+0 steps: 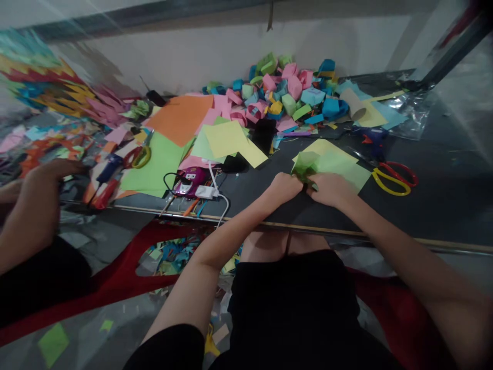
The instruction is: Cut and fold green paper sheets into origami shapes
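Observation:
Near the table's front edge, my left hand and my right hand meet with their fingertips almost touching. Both are closed on a green sheet of paper, which is curled and bent up between them. Under and behind my right hand lie a flat pale green sheet and a yellow sheet. Scissors with red and yellow handles rest to the right of my right hand. My fingertips are partly hidden by the paper.
A pile of folded paper pieces stands at the back. Orange and yellow sheets lie left of it. A purple power strip with cables sits near the edge. A blue glue gun lies right. Another person's arm reaches in at left.

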Demonstrator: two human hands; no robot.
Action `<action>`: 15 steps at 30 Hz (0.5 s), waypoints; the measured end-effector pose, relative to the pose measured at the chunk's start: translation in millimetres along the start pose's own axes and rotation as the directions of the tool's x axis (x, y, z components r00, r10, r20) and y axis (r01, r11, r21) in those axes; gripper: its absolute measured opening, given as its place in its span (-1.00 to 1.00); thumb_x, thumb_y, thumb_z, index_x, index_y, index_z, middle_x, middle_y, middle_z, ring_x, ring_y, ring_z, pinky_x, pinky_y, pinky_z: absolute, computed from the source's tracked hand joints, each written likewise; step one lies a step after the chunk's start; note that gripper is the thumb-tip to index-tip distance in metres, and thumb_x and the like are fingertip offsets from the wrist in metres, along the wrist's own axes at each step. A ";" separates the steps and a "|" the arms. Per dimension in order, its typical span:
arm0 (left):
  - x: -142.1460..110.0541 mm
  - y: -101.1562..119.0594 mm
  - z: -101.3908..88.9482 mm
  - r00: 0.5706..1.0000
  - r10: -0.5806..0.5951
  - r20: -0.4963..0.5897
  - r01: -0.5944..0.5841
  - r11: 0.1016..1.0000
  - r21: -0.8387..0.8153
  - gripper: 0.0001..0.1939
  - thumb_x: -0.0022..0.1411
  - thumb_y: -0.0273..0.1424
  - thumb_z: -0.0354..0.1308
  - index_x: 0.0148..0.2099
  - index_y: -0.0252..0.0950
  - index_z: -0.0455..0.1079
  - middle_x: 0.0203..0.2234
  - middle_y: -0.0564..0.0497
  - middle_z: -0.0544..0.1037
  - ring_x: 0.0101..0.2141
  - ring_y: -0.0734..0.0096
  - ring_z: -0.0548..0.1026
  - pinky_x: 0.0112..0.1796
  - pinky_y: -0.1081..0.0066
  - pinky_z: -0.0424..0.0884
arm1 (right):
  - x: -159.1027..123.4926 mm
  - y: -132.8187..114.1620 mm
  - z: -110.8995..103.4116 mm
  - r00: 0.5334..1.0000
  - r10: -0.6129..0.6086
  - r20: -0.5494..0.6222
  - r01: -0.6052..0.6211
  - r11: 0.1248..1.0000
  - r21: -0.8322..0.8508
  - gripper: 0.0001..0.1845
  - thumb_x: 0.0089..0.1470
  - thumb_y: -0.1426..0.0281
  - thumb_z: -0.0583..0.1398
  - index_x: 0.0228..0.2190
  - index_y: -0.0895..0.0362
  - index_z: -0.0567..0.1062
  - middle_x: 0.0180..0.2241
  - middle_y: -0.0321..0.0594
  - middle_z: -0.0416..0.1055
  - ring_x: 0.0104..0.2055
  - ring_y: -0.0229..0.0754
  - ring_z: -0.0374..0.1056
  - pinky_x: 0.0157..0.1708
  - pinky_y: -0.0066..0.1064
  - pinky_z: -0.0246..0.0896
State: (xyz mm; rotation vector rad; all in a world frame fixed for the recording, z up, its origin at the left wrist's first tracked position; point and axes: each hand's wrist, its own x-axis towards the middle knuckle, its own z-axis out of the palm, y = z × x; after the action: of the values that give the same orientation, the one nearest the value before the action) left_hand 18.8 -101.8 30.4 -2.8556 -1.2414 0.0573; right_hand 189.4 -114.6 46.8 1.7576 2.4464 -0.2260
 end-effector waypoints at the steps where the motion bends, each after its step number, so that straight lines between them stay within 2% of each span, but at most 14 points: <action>1: 1.0 -3.9 -0.4 1.000 -0.009 0.000 0.009 1.000 -0.006 -0.66 0.40 -0.60 0.00 -0.20 -0.40 0.64 -0.36 -0.27 0.67 -0.32 0.10 0.66 -0.41 0.33 0.35 | 3.1 2.8 -2.0 1.000 -0.006 0.008 0.006 1.000 -0.001 -0.66 0.22 0.26 0.15 -0.09 0.06 0.64 -0.12 0.01 0.65 -0.13 0.16 0.57 -0.26 -0.20 0.30; 3: 6.2 -13.1 -2.8 0.998 -0.069 0.003 0.069 0.998 -0.015 -0.62 0.47 -0.47 -0.02 -0.22 -0.37 0.64 -0.37 -0.27 0.66 -0.31 0.07 0.66 -0.39 0.31 0.35 | 11.1 9.3 -3.8 1.000 -0.019 -0.007 0.019 1.000 0.020 -0.66 0.24 0.22 0.16 -0.08 0.02 0.66 -0.13 -0.02 0.66 -0.09 0.17 0.57 -0.23 -0.19 0.32; 5: 16.4 -24.6 -6.0 0.984 -0.178 0.003 0.177 0.983 -0.038 -0.53 0.52 -0.32 -0.06 -0.23 -0.37 0.65 -0.39 -0.28 0.65 -0.29 0.03 0.64 -0.36 0.28 0.35 | 22.0 16.2 -2.8 0.998 -0.025 -0.057 0.030 0.996 0.086 -0.57 0.25 0.20 0.19 0.09 -0.01 0.60 -0.07 -0.05 0.65 -0.03 0.18 0.55 -0.18 -0.18 0.35; 7: 30.3 -37.4 -7.0 0.956 -0.293 -0.035 0.286 0.950 -0.124 -0.48 0.54 -0.24 -0.09 -0.23 -0.36 0.65 -0.37 -0.25 0.65 -0.29 0.10 0.62 -0.34 0.31 0.32 | 35.7 22.8 -0.7 0.993 -0.032 -0.113 0.053 0.979 0.195 -0.32 0.21 0.25 0.25 0.33 -0.01 0.37 0.01 -0.07 0.63 0.02 0.16 0.53 -0.13 -0.18 0.37; 9: 44.0 -50.2 -4.1 0.936 -0.343 -0.073 0.318 0.918 -0.237 -0.49 0.54 -0.23 -0.06 -0.27 -0.34 0.64 -0.39 -0.20 0.64 -0.30 0.20 0.59 -0.33 0.35 0.29 | 50.4 28.5 1.4 0.989 -0.022 -0.145 0.064 0.955 0.288 -0.21 0.18 0.34 0.27 0.40 0.02 0.25 -0.02 -0.09 0.64 0.00 0.14 0.54 -0.14 -0.19 0.37; 11: 52.8 -61.5 2.1 0.923 -0.369 -0.112 0.312 0.885 -0.347 -0.50 0.53 -0.22 -0.04 -0.30 -0.33 0.63 -0.41 -0.16 0.62 -0.34 0.26 0.56 -0.32 0.35 0.28 | 63.3 33.7 2.9 0.985 -0.032 -0.172 0.094 0.924 0.371 -0.18 0.14 0.41 0.29 0.39 0.05 0.26 -0.10 -0.11 0.66 -0.09 0.10 0.56 -0.15 -0.20 0.37; 12: 54.5 -66.4 5.8 0.919 -0.366 -0.144 0.282 0.869 -0.406 -0.52 0.53 -0.21 -0.02 -0.25 -0.31 0.64 -0.40 -0.14 0.63 -0.34 0.28 0.55 -0.31 0.36 0.29 | 68.3 36.3 3.6 0.982 -0.038 -0.185 0.113 0.905 0.410 -0.18 0.12 0.43 0.30 0.38 0.08 0.27 -0.15 -0.12 0.67 -0.14 0.08 0.56 -0.16 -0.21 0.37; 14: 52.5 -75.0 13.5 0.923 -0.319 -0.215 0.168 0.837 -0.521 -0.64 0.47 -0.17 0.09 0.00 -0.25 0.63 -0.32 -0.07 0.67 -0.34 0.34 0.56 -0.30 0.39 0.32 | 74.7 41.5 5.0 0.976 -0.056 -0.212 0.154 0.862 0.484 -0.15 0.06 0.46 0.32 0.36 0.12 0.29 -0.22 -0.12 0.67 -0.22 0.03 0.56 -0.17 -0.22 0.37; 15: 49.6 -78.7 17.3 0.931 -0.274 -0.241 0.092 0.816 -0.571 -0.61 0.39 -0.17 0.23 0.17 -0.19 0.55 -0.24 -0.02 0.69 -0.33 0.37 0.57 -0.28 0.42 0.34 | 76.2 44.0 5.9 0.974 -0.065 -0.218 0.171 0.841 0.513 -0.14 0.03 0.46 0.33 0.36 0.14 0.29 -0.26 -0.13 0.67 -0.25 0.02 0.56 -0.19 -0.22 0.37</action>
State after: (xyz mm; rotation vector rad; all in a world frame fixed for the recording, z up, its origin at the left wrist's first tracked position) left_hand -5.7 -11.7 15.1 -2.9683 -1.6702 -0.8722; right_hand 206.9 -31.1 24.8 1.8888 2.8335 -0.8620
